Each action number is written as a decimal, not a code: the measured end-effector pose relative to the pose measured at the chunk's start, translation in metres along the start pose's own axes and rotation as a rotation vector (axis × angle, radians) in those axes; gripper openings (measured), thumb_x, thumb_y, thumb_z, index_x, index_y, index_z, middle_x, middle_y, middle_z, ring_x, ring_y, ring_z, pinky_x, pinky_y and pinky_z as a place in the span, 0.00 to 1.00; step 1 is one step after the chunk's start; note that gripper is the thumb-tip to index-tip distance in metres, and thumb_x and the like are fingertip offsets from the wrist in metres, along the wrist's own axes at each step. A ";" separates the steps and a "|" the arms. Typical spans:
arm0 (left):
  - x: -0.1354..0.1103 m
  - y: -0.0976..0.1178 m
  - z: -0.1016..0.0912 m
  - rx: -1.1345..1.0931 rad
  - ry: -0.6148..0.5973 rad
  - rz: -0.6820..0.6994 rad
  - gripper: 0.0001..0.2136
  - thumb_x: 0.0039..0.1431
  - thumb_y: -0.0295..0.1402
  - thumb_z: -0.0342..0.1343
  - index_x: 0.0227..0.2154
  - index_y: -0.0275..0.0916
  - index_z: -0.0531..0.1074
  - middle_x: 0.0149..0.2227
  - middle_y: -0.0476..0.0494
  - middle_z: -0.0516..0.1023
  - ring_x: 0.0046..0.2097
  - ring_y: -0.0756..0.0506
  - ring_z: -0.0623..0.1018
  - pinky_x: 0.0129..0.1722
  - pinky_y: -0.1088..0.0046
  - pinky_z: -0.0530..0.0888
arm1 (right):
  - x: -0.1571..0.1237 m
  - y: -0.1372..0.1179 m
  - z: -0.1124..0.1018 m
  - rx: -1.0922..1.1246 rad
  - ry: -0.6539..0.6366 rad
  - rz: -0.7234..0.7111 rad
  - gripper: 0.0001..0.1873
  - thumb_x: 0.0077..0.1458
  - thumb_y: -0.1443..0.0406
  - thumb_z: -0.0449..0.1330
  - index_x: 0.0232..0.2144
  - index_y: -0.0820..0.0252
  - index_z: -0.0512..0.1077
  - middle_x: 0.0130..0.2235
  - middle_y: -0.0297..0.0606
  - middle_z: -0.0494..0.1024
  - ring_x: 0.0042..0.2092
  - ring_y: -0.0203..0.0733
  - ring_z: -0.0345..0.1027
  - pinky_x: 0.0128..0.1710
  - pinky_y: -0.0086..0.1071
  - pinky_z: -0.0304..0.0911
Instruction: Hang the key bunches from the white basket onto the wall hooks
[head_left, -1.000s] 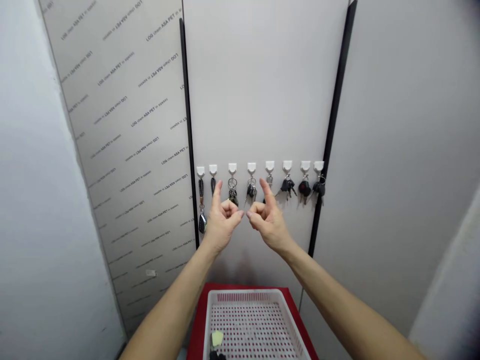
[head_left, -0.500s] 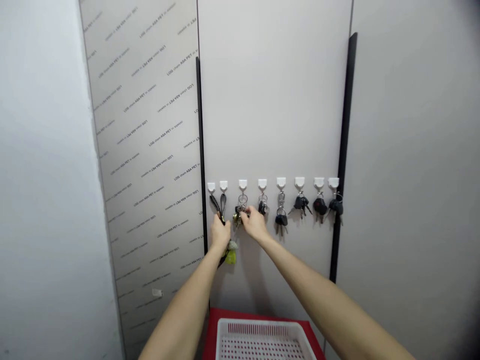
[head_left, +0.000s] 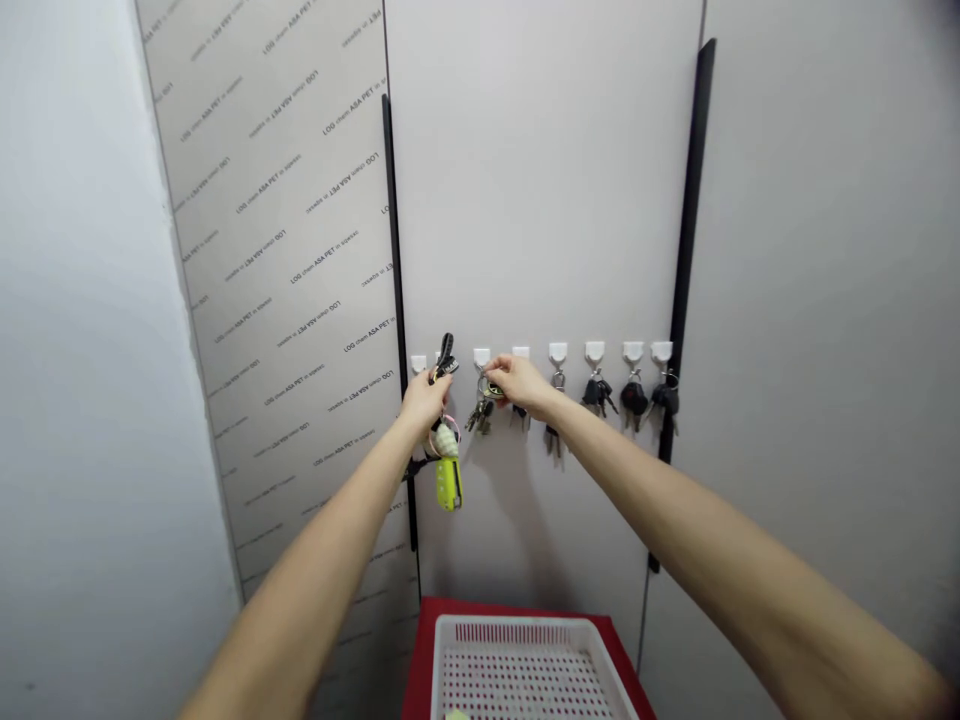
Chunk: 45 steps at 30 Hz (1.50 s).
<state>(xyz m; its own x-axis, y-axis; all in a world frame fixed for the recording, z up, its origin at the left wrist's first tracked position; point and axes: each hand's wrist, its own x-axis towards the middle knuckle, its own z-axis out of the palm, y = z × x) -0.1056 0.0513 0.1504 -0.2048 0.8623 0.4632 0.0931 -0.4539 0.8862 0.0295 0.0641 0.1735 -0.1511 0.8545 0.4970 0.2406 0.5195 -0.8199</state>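
Observation:
My left hand is raised beside the left end of a row of white adhesive wall hooks, shut around a bunch of keys. A black key fob sticks up above my fingers, and a yellow-green fob dangles below. The second hook is hidden behind them. My right hand reaches left, its fingertips on a key ring hanging with keys from the third hook. My right hand partly covers the fourth hook's keys.
Further right, several hooks hold car keys. A white perforated plastic tray sits on a red surface below, with a pale item at its near edge. A black vertical strip runs along the grey wall panels.
The view has shifted slightly. My left hand has risen to hook height with the key bunch, its yellow-green fob now below my fingers. My right hand has moved up and right along the third hook's keys.

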 end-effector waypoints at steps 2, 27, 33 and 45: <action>-0.010 -0.011 0.006 -0.054 -0.034 -0.039 0.06 0.39 0.28 0.48 0.15 0.35 0.56 0.09 0.58 0.56 0.12 0.58 0.56 0.13 0.83 0.52 | -0.006 0.003 -0.001 0.156 0.022 0.064 0.02 0.37 0.71 0.48 0.19 0.62 0.59 0.14 0.26 0.59 0.16 0.26 0.52 0.15 0.22 0.53; -0.031 -0.009 0.003 0.232 -0.146 -0.042 0.05 0.33 0.30 0.50 0.15 0.33 0.62 0.11 0.56 0.58 0.15 0.57 0.58 0.14 0.82 0.55 | -0.032 0.019 0.016 -0.026 -0.216 -0.081 0.07 0.40 0.70 0.47 0.25 0.64 0.63 0.17 0.28 0.61 0.18 0.25 0.51 0.16 0.20 0.48; -0.127 -0.106 0.032 0.271 -0.423 -0.216 0.06 0.37 0.28 0.45 0.20 0.31 0.65 0.16 0.53 0.62 0.18 0.56 0.60 0.17 0.82 0.58 | -0.126 0.107 0.002 -0.168 -0.444 0.163 0.09 0.38 0.72 0.46 0.25 0.65 0.63 0.16 0.27 0.59 0.18 0.25 0.49 0.16 0.20 0.47; -0.132 -0.106 0.053 0.830 -0.823 -0.195 0.24 0.26 0.32 0.56 0.35 0.34 0.65 0.36 0.40 0.69 0.35 0.44 0.68 0.33 0.72 0.64 | -0.139 0.134 -0.038 -0.441 -0.028 0.036 0.12 0.41 0.67 0.47 0.29 0.65 0.66 0.30 0.39 0.70 0.31 0.35 0.61 0.33 0.28 0.56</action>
<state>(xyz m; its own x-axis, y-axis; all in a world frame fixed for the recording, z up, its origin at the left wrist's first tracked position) -0.0362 -0.0028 -0.0039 0.3750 0.9235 -0.0810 0.7958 -0.2759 0.5391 0.1191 0.0148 0.0055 -0.1595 0.8750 0.4571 0.6312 0.4464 -0.6342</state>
